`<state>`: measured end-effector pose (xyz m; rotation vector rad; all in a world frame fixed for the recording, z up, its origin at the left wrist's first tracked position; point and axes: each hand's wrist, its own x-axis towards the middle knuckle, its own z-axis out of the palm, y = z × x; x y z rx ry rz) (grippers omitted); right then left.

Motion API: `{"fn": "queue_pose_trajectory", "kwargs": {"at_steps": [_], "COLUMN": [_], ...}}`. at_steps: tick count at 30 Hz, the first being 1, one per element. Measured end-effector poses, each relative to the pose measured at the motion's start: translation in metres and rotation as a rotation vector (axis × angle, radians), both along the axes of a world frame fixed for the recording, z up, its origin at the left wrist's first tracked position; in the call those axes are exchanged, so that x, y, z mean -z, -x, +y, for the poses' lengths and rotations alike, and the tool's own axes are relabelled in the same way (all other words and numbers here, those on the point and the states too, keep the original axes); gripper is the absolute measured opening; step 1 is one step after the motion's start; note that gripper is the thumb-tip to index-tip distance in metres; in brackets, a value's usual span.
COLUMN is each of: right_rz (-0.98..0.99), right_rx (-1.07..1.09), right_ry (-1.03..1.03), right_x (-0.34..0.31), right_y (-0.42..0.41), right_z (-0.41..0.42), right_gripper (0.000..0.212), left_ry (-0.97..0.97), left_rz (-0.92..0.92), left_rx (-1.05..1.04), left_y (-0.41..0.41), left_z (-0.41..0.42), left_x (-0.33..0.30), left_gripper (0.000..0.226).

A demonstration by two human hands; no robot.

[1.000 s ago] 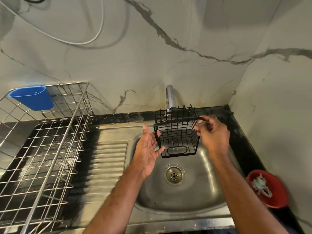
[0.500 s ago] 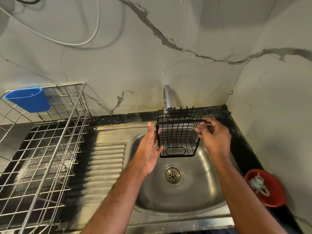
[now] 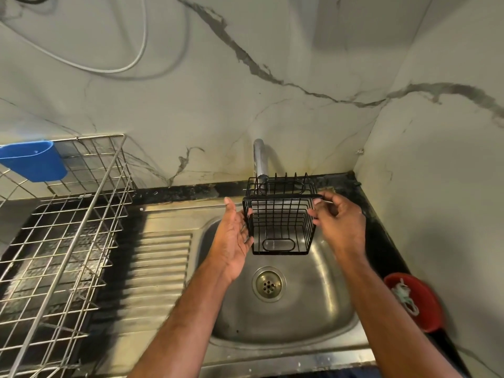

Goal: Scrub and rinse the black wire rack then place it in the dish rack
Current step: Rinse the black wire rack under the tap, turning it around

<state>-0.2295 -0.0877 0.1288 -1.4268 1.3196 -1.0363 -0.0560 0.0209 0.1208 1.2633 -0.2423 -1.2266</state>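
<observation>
Pinching black wire rack rim with right hand, left hand flat, fingers straight against side; turn under tap (no water visible), above sink back edge.

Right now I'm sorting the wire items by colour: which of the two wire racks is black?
The small black wire rack held over the sink by both hands; the large dish rack at left is silver metal.

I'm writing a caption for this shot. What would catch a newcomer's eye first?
A small black wire rack held above the steel sink, just under the tap, the right hand pinching its rim and the left hand flat against its side. At far left stands a large dish rack with a blue cup.
</observation>
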Motion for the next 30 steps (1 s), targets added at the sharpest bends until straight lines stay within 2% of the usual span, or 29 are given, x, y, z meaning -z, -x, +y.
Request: {"fn": "queue_pose_trajectory", "kwargs": {"at_steps": [6,12,20,26,30], "right_rz": [0.018,-0.052,-0.068,-0.035,-0.01], "right_rx": [-0.04,-0.115,-0.282,-0.319,-0.308], "right_ry": [0.009,-0.061,-0.142,-0.122,-0.108], "right_x": [-0.003,-0.006,-0.009,-0.008,-0.009], "right_y": [0.002,0.006,0.014,0.017,0.015], "right_z": [-0.001,-0.004,-0.011,-0.01,-0.008], "right_gripper": [0.025,0.022,0.014,0.014,0.014], "left_ry": [-0.03,-0.06,-0.073,-0.062,-0.107], "left_rz": [-0.022,-0.027,-0.02,-0.063,-0.094], "left_rx": [-0.032,-0.079,-0.121,-0.147,-0.211], "left_y": [0.001,0.005,0.008,0.013,0.015], "left_z": [-0.001,-0.01,-0.016,-0.016,-0.016], "left_x": [-0.002,0.0,0.004,0.004,0.002], "left_gripper": [0.1,0.084,0.084,0.046,0.042]}}
